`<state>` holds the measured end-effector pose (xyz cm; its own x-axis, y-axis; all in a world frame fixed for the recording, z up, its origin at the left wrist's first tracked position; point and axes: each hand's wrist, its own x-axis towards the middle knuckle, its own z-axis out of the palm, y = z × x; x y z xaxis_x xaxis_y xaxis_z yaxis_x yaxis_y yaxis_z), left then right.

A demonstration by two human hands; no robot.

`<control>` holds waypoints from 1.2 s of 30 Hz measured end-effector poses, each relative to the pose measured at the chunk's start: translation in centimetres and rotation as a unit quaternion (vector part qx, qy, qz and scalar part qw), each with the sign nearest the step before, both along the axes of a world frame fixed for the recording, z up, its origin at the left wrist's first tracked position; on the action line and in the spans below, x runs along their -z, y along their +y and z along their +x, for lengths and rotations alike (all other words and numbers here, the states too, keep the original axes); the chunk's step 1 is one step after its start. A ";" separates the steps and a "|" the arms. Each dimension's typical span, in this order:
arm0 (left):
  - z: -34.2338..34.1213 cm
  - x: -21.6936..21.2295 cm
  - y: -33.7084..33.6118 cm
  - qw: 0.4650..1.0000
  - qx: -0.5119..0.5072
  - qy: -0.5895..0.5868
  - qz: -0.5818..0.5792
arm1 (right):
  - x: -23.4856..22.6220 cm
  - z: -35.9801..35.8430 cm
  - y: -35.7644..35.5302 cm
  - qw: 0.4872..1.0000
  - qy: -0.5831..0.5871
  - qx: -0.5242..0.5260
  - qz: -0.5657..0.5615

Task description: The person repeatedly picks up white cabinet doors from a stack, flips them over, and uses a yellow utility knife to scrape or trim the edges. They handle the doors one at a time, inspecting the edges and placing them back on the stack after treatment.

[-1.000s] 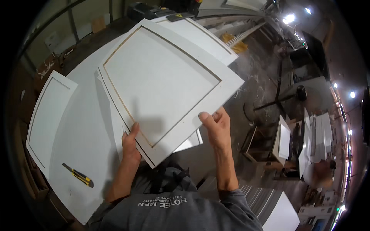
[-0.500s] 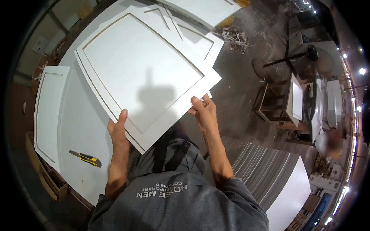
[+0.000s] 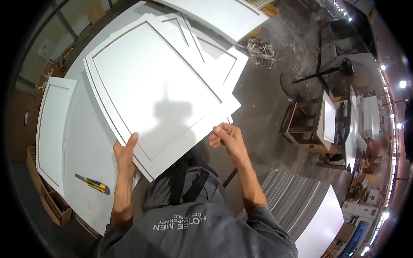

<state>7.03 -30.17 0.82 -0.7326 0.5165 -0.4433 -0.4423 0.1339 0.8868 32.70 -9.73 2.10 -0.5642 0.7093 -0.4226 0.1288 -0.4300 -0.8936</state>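
Note:
A white framed door panel (image 3: 142,81) with a recessed middle lies tilted across similar panels. My left hand (image 3: 124,152) grips its near left edge, thumb on top and fingers hidden underneath. Just off the panel's near right edge is my right hand (image 3: 230,139), fingers curled together. Whether something small is pinched in them I cannot make out. Beneath and beyond the top panel, other white panels (image 3: 219,53) show their corners. A yellow and black utility knife (image 3: 95,185) rests on the white work surface (image 3: 92,142), left of my left hand.
Another white panel (image 3: 53,133) lies at the far left. A stack of grey-edged boards (image 3: 279,202) stands at my right. Beyond are a wooden stand (image 3: 303,120), a pole-mounted black fan (image 3: 346,66) and a heap of strips (image 3: 260,49) on the floor.
My right hand has come off the panel's edge and curled its fingers. The panel's near end has shifted slightly down and left, with my left hand still on it.

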 end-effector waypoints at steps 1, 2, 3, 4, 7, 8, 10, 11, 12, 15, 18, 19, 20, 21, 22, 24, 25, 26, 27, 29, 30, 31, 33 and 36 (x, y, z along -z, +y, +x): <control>-0.4 0.1 0.3 1.000 0.003 0.015 0.005 | -0.2 0.3 1.3 0.999 -0.030 -0.028 0.036; -0.5 -0.1 0.8 1.000 0.005 0.015 0.002 | 0.0 1.0 2.8 0.994 -0.063 -0.053 0.071; -0.7 -0.8 1.2 1.000 0.002 0.016 -0.006 | -0.4 1.2 4.5 0.987 -0.094 -0.083 0.103; -0.9 -1.2 1.5 1.000 -0.004 0.016 -0.013 | -1.2 0.9 6.7 0.985 -0.081 -0.035 0.149; -1.3 -1.0 2.3 0.999 -0.012 0.018 -0.047 | -2.3 -0.8 17.9 0.971 0.033 0.121 0.203; -1.2 -1.0 2.4 0.997 -0.016 0.019 -0.069 | -2.2 -2.1 22.3 0.968 0.041 0.156 0.192; -1.0 0.4 2.1 0.997 -0.028 0.009 -0.074 | -1.1 -4.7 31.4 0.970 0.078 0.201 0.108; -1.0 1.1 2.2 0.997 -0.038 0.005 -0.073 | 0.0 -6.5 35.5 0.968 0.088 0.221 0.078; -0.6 0.7 2.6 0.997 -0.044 0.009 -0.058 | 0.5 -9.4 38.5 0.964 0.066 0.248 0.067; -0.7 -1.8 3.2 0.993 0.023 0.028 -0.109 | 3.1 -12.3 44.5 0.963 0.078 0.217 0.136; -3.5 -4.2 1.7 0.927 0.168 0.119 -0.314 | 4.6 -13.0 44.0 0.953 0.150 0.235 0.123; -4.6 -5.1 0.8 0.893 0.183 0.188 -0.365 | 4.8 -13.1 41.9 0.952 0.172 0.238 0.088; -4.7 -5.6 0.1 0.853 0.193 0.253 -0.413 | 4.2 -13.4 39.1 0.950 0.195 0.236 0.054; -5.0 -5.4 0.9 0.898 0.130 0.287 -0.308 | 3.8 -13.6 36.7 0.957 0.211 0.198 0.023; -5.8 -5.0 2.4 0.924 0.071 0.320 -0.197 | 3.3 -13.2 33.8 0.960 0.226 0.167 -0.007; -5.7 -5.4 10.8 0.984 0.048 0.170 -0.020 | 1.5 -13.7 27.6 0.962 0.201 0.181 -0.040; -5.1 -6.0 16.0 0.988 0.062 0.140 -0.020 | 2.2 -12.5 26.0 0.960 0.215 0.174 -0.053; -5.0 -4.6 20.2 0.982 0.067 0.177 -0.011 | 3.1 -11.6 24.2 0.958 0.229 0.161 -0.064; -5.5 -4.5 23.4 0.991 0.091 0.090 0.026 | 2.7 -11.6 21.8 0.961 0.211 0.164 -0.072; -6.7 -3.6 26.9 0.995 0.082 -0.002 0.054 | 1.4 -11.4 18.4 0.959 0.223 0.144 -0.102; -6.6 -2.6 28.0 0.997 0.061 -0.014 0.046 | 1.9 -10.9 18.4 0.954 0.218 0.176 -0.104; -6.2 -1.8 28.4 0.998 0.038 -0.024 0.037 | 2.4 -10.3 18.5 0.949 0.212 0.207 -0.106; -4.3 -1.4 27.7 1.000 0.003 0.002 0.025 | 2.8 -9.2 21.2 0.933 0.186 0.299 -0.080; -0.8 0.7 25.5 0.994 -0.020 0.109 0.012 | 6.2 -6.2 24.8 0.907 0.239 0.333 -0.092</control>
